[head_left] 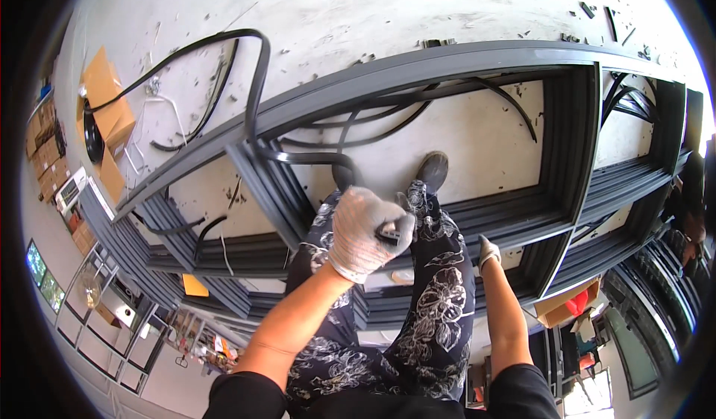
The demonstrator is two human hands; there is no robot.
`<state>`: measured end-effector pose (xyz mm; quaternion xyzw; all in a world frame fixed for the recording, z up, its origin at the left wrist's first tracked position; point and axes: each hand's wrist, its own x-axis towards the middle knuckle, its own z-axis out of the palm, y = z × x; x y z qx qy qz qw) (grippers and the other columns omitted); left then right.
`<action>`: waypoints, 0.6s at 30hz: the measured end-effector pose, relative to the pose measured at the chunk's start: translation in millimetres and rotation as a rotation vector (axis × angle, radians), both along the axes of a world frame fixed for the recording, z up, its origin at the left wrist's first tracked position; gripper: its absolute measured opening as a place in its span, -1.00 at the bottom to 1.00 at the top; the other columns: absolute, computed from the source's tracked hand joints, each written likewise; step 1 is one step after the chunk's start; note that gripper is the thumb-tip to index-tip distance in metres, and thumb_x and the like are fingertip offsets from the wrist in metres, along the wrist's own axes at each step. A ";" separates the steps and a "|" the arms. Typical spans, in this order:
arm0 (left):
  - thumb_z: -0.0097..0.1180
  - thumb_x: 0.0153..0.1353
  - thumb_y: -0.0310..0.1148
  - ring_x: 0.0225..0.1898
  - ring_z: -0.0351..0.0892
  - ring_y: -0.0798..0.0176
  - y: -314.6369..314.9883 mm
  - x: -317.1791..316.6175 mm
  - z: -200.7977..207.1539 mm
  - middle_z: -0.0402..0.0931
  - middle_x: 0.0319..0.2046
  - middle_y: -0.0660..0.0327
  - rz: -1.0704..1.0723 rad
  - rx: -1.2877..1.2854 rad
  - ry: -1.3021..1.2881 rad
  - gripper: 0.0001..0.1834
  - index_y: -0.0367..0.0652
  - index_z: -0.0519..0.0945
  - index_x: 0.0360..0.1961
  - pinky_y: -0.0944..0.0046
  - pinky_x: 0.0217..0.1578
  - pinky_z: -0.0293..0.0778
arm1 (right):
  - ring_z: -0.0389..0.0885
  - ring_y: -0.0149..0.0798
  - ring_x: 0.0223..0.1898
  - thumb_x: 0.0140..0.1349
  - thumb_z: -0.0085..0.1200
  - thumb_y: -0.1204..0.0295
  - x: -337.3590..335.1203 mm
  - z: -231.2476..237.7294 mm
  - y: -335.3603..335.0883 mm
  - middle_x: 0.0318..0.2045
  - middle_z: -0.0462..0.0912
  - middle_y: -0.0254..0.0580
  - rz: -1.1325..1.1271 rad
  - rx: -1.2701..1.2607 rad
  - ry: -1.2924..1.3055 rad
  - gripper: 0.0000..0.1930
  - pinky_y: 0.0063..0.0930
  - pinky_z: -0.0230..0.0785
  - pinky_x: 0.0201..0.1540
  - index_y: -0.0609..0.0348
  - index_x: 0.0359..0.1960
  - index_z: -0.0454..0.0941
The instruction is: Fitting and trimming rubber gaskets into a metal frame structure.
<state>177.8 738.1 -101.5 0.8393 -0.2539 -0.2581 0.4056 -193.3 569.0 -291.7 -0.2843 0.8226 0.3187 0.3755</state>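
Observation:
My left hand (pixel 367 234), in a pale work glove, is closed around a black rubber sealing strip (pixel 309 157), with a dark piece showing between thumb and fingers. From the hand the strip crosses the grey frame, loops up and runs left to a cardboard box (pixel 108 102). My right hand (pixel 488 253), also gloved, is at the near bar of the stacked dark grey metal frames (pixel 418 67). Only its thumb side shows; the other fingers are hidden. My shoes (pixel 432 169) stand inside the frame opening, on the pale floor.
Black strips (pixel 514 109) lie loose inside the frame openings, and dark scraps (pixel 574 39) litter the floor beyond. Another person's hand (pixel 693 229) shows at the right edge. An open carton (pixel 568 303) with something red stands at the lower right; boxes (pixel 51 158) are stacked far left.

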 end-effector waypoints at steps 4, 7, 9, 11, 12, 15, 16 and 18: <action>0.15 -0.10 -0.38 -0.73 0.32 0.20 33.4 -54.8 76.7 0.32 -0.85 0.31 0.247 0.114 -0.025 -0.71 0.01 0.40 -0.87 0.22 -0.54 0.24 | 0.53 -0.20 -0.09 0.16 0.09 0.42 90.7 131.1 22.9 -0.13 0.58 -0.03 0.558 -0.402 -0.607 -0.69 -0.44 0.30 0.04 0.30 -0.08 0.50; 0.18 -0.26 -0.54 -0.58 0.38 0.18 69.6 -111.4 131.7 0.34 -0.66 0.35 0.282 0.079 0.027 -0.80 0.00 0.46 -0.59 0.21 -0.41 0.29 | 0.57 -0.17 -0.15 0.12 0.10 0.49 142.7 207.6 79.8 -0.21 0.61 -0.06 0.694 -0.577 -0.789 -0.75 -0.41 0.36 -0.03 0.30 -0.15 0.53; 0.21 -0.30 -0.50 -0.63 0.42 0.22 79.4 -126.7 158.6 0.36 -0.72 0.37 0.259 0.047 0.161 -0.79 0.01 0.48 -0.59 0.22 -0.37 0.31 | 0.57 -0.06 -0.21 0.08 0.10 0.51 163.0 243.3 123.5 -0.27 0.61 -0.03 0.918 -0.524 -0.872 -0.77 -0.34 0.39 -0.10 0.25 -0.19 0.54; 0.25 -0.25 -0.43 -0.64 0.44 0.24 76.8 -125.8 167.9 0.37 -0.76 0.38 0.208 0.088 0.120 -0.83 0.02 0.48 -0.61 0.22 -0.35 0.33 | 0.55 0.06 -0.26 0.09 0.03 0.50 166.3 255.8 152.1 -0.34 0.59 0.04 1.101 -0.358 -0.925 -0.81 -0.26 0.40 -0.19 0.18 -0.23 0.56; 0.26 -0.22 -0.41 -0.64 0.44 0.23 78.0 -132.6 165.0 0.37 -0.76 0.38 0.296 0.050 -0.002 -0.83 0.02 0.48 -0.63 0.22 -0.34 0.33 | 0.56 0.05 -0.26 0.13 0.00 0.44 155.9 256.4 161.6 -0.34 0.59 0.04 1.139 -0.283 -0.920 -0.81 -0.24 0.39 -0.19 0.18 -0.23 0.55; 0.25 -0.15 -0.37 -0.57 0.43 0.21 101.3 -127.4 173.1 0.37 -0.70 0.34 0.308 0.088 -0.046 -0.85 0.01 0.48 -0.64 0.21 -0.31 0.31 | 0.55 0.04 -0.23 0.16 -0.02 0.42 151.7 284.8 170.2 -0.30 0.60 0.01 1.018 -0.191 -0.958 -0.80 -0.26 0.39 -0.16 0.19 -0.22 0.55; 0.24 -0.15 -0.38 -0.55 0.42 0.21 106.8 -117.2 179.4 0.36 -0.68 0.34 0.283 0.100 0.014 -0.85 0.00 0.48 -0.63 0.20 -0.31 0.31 | 0.53 0.02 -0.18 0.14 -0.03 0.47 151.7 297.6 173.6 -0.25 0.58 0.02 0.989 -0.253 -0.915 -0.75 -0.28 0.37 -0.11 0.22 -0.13 0.51; 0.22 -0.14 -0.38 -0.51 0.39 0.14 108.5 -118.0 182.7 0.35 -0.63 0.27 0.479 0.090 -0.022 -0.88 -0.02 0.49 -0.61 0.17 -0.33 0.30 | 0.50 0.04 -0.13 0.12 -0.04 0.54 160.5 316.4 180.0 -0.18 0.54 0.06 0.984 -0.344 -0.992 -0.66 -0.26 0.34 -0.04 0.24 -0.02 0.44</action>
